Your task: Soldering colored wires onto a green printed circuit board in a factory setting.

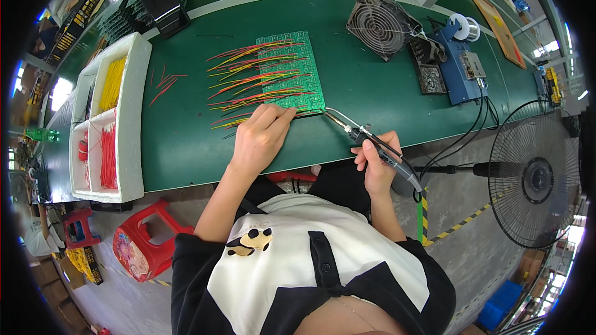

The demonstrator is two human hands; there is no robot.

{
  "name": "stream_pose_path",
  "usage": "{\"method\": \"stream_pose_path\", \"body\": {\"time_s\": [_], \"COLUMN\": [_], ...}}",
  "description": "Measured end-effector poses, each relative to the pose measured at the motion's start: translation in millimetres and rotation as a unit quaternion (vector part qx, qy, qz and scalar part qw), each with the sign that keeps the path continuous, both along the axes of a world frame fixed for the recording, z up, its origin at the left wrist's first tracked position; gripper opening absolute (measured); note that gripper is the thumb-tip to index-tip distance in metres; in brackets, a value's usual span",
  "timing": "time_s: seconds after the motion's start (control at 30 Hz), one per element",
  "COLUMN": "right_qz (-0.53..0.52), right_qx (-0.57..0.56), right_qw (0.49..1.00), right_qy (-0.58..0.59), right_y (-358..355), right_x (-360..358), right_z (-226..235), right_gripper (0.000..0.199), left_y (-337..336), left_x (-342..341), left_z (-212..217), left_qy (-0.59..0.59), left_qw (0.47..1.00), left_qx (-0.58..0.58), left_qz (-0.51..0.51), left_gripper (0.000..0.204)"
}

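A green circuit board panel point(315, 82) lies on the green-topped table, with rows of red, yellow and black wires point(239, 79) sticking out to its left. My left hand point(262, 135) rests at the panel's near edge, its fingertips pinched on a thin wire that they mostly cover. In my right hand point(379, 170) is a soldering iron point(367, 138) with a curved metal feed tube, gripped like a pen. Its tip points left and meets the panel's near right corner, close to the left fingertips.
At left stands a white foam box point(135, 118) of yellow and red wires, with loose red wires point(164, 87) beside it. Toward the back right are a small metal fan point(380, 25) and a blue soldering unit point(456, 65) carrying a solder spool point(462, 28). Cables hang near a floor fan point(537, 174).
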State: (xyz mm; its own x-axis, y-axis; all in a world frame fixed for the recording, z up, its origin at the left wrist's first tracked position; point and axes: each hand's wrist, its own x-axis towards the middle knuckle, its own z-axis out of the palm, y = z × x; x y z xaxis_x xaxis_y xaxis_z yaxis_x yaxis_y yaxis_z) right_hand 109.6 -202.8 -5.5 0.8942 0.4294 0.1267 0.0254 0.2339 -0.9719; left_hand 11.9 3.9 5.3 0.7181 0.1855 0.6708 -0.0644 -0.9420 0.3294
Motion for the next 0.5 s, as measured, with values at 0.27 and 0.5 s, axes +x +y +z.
{"method": "stream_pose_path", "body": {"time_s": [0.27, 0.5], "right_qz": [-0.068, -0.179], "right_qx": [0.029, 0.029], "right_qw": [0.997, 0.982], "right_qy": [-0.008, -0.057], "right_y": [4.3, -4.7], "right_x": [9.6, 42.8], "right_z": [9.5, 14.9], "right_gripper": [0.014, 0.011], "left_y": [0.4, 1.5], "left_x": [0.7, -15.0], "left_z": [3.6, 4.4], "left_qy": [-0.005, 0.03], "left_qw": [1.0, 0.999], "left_qx": [0.01, 0.034], "left_qz": [0.01, 0.018], "left_gripper": [0.022, 0.029]}}
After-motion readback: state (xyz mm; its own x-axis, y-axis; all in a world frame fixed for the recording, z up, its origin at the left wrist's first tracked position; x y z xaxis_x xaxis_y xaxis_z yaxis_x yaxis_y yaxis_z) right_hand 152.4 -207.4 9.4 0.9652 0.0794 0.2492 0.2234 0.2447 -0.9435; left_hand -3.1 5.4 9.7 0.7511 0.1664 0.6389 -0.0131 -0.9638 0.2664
